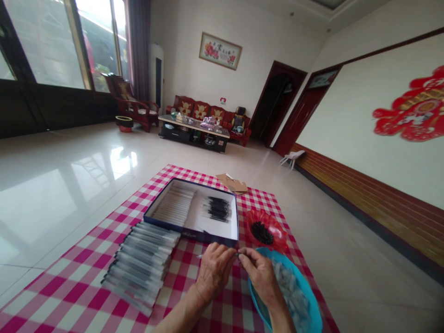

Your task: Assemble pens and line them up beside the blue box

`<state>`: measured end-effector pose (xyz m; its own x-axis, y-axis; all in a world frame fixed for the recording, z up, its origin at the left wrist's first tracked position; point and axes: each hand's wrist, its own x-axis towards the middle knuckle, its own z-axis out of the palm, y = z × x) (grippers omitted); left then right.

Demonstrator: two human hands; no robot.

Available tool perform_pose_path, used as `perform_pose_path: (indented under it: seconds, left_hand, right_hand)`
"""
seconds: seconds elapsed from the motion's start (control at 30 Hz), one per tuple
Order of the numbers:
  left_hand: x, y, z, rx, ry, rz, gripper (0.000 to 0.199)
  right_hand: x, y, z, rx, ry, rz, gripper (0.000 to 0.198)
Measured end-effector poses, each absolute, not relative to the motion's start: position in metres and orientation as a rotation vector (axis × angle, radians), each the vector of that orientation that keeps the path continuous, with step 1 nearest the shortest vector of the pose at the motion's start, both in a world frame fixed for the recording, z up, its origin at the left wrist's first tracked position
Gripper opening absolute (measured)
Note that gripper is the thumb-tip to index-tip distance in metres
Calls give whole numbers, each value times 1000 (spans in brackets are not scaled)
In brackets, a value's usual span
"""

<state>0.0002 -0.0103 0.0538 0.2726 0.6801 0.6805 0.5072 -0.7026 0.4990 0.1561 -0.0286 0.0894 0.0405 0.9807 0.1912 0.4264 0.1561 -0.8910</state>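
Note:
My left hand (pixel 215 267) is closed around a slim pen, mostly hidden by the fingers; a pale end (pixel 199 255) pokes out on the left. Against its other end, my right hand (pixel 259 273) pinches a small dark piece (pixel 237 254). Beyond my hands lies a shallow white-lined box (pixel 197 235) with clear tubes (pixel 175 203) on its left and black-ended refills (pixel 219 209) on its right. Assembled-looking pens (pixel 142 263) are heaped left of my hands. A blue basin (pixel 255 300) of translucent caps (pixel 289 286) sits under my right wrist.
A red scalloped bowl (pixel 279 231) with small black parts (pixel 262 232) stands behind the basin. Brown cardboard (pixel 233 184) lies at the far edge of the checkered tablecloth (pixel 69 286). Across the tiled floor are a coffee table (pixel 194 124), a wooden sofa and a small stool (pixel 293 157).

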Motion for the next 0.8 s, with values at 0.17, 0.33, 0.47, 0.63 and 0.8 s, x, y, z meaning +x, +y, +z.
perform_pose_path:
  seconds: [0.17,0.33,0.47,0.63,0.8]
  left_hand:
    - [-1,-13,56,2376,1159,1373,23]
    - [-1,-14,56,2371,1223,1385,23]
    - [-1,-16,59,2400,1243,1342,24]
    - [-1,-18,62,2438,1241,1272,24]
    - [-2,-17,60,2403,1227,1317,24]
  right_hand:
    - [155,-34,99,-1435,-1699,691,25]
    - [147,-31,95,-1433,-1844,383,21]
    - [144,-27,84,-1445,-1874,214,26]
    - [140,-25,80,-1495,-1862,92,37]
    - [135,-27,86,-1544,-1787,159,39]
